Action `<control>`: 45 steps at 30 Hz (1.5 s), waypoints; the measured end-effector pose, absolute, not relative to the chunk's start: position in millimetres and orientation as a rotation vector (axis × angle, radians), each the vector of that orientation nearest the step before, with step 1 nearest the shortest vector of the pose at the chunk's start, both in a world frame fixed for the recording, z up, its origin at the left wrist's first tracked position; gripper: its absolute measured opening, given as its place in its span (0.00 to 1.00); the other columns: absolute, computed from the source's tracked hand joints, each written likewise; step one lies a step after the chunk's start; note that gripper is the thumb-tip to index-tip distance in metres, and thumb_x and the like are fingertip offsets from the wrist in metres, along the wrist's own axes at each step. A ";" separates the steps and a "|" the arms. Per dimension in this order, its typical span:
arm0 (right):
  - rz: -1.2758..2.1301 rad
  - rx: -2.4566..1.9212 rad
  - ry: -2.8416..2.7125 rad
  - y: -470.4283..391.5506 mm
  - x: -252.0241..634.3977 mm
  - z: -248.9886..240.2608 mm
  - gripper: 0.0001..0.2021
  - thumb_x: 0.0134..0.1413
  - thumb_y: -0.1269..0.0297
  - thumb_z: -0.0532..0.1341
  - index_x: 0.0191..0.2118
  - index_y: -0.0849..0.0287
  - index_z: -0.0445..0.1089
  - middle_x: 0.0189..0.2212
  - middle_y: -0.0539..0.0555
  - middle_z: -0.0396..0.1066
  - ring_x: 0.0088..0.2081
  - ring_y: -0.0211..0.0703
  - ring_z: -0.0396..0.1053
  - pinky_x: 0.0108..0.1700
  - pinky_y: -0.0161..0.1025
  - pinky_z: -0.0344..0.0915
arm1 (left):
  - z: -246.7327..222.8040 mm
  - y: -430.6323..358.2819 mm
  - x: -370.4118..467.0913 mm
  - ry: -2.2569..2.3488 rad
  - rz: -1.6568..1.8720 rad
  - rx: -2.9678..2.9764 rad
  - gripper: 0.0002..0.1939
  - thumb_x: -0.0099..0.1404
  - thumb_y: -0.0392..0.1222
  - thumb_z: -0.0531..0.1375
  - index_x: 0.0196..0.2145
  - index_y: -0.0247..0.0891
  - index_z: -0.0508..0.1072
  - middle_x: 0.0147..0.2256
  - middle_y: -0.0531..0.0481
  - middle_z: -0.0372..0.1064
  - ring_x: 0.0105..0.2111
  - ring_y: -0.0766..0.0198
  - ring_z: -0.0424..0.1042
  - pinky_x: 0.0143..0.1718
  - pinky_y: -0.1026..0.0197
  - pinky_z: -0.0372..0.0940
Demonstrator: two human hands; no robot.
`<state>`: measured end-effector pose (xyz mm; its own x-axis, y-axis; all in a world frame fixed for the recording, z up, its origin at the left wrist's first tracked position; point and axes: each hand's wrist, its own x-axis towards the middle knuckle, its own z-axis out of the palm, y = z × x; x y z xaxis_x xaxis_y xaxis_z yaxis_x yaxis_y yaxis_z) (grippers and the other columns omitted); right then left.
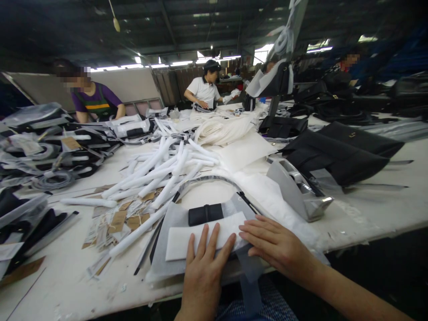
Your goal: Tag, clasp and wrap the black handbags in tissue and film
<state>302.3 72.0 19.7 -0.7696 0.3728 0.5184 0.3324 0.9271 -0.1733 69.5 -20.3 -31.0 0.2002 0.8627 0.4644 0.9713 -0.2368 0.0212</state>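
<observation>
A black handbag (243, 199) lies at the table's front edge, largely covered by translucent wrapping sheet (160, 267). On top of it rests a folded white foam strip (177, 243), just below the bag's black strap tab (205, 215). My left hand (205, 272) lies on the strip with its fingers spread. At the strip's right end, my right hand (281, 245) rests flat, fingers stretched out. A strip of translucent film (250, 285) hangs over the table edge between my hands. The wrapped handle (214, 178) arches away behind the bag.
White foam tubes (160, 174) and paper tags (118, 220) are heaped left of the bag. A grey tape dispenser (297, 187) stands at the right, before black bags (337, 151). Wrapped bags (60, 147) pile up at far left. Co-workers (203, 91) work across the table.
</observation>
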 end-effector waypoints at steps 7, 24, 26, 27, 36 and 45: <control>-0.036 -0.349 -2.508 81.7 296.1 -7.2 0.19 0.64 0.72 0.61 0.59 0.67 0.69 0.54 0.63 0.74 0.58 0.51 0.69 0.59 0.49 0.71 | -31.8 -19.8 70.0 -1.732 -0.523 -2.214 0.30 0.72 0.44 0.54 0.68 0.61 0.52 0.68 0.53 0.54 0.66 0.47 0.56 0.63 0.37 0.52; -0.049 -0.340 -2.413 77.1 297.6 -15.7 0.15 0.66 0.74 0.57 0.55 0.69 0.71 0.52 0.62 0.76 0.54 0.52 0.73 0.52 0.49 0.76 | 10.6 -0.2 76.7 -1.399 -0.387 -2.513 0.26 0.69 0.53 0.58 0.56 0.30 0.68 0.61 0.33 0.65 0.61 0.44 0.66 0.56 0.42 0.69; -0.051 -0.353 -2.401 76.9 297.1 -16.7 0.15 0.66 0.73 0.57 0.55 0.70 0.71 0.51 0.62 0.76 0.53 0.52 0.74 0.52 0.49 0.76 | 4.8 2.2 80.9 -1.410 -0.513 -2.523 0.23 0.71 0.53 0.55 0.52 0.29 0.70 0.57 0.33 0.69 0.58 0.48 0.69 0.56 0.44 0.69; -0.055 -0.359 -2.397 76.8 296.8 -17.1 0.15 0.65 0.73 0.57 0.55 0.70 0.71 0.51 0.63 0.76 0.53 0.52 0.74 0.52 0.48 0.76 | 1.0 2.6 82.1 -1.420 -0.564 -2.518 0.23 0.72 0.52 0.54 0.52 0.28 0.69 0.55 0.33 0.71 0.57 0.48 0.70 0.56 0.43 0.69; -0.136 -0.358 -2.436 77.2 295.0 -14.2 0.15 0.63 0.75 0.58 0.53 0.72 0.72 0.49 0.66 0.77 0.53 0.52 0.74 0.53 0.46 0.76 | -21.1 1.2 83.8 -1.471 -0.728 -2.386 0.24 0.71 0.33 0.53 0.64 0.37 0.63 0.61 0.43 0.65 0.59 0.53 0.68 0.58 0.45 0.66; -0.078 -0.376 -2.404 73.4 295.6 -22.4 0.15 0.64 0.75 0.57 0.54 0.74 0.71 0.51 0.68 0.75 0.54 0.55 0.73 0.53 0.50 0.75 | -24.2 1.7 88.8 -1.460 -0.851 -2.358 0.23 0.71 0.34 0.54 0.63 0.38 0.65 0.58 0.52 0.70 0.58 0.54 0.69 0.62 0.47 0.62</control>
<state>295.6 73.4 -22.4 -0.7184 0.2478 0.6500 0.2892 0.9562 -0.0449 88.8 1.7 -24.2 0.3315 0.7364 0.5898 0.8761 -0.4722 0.0971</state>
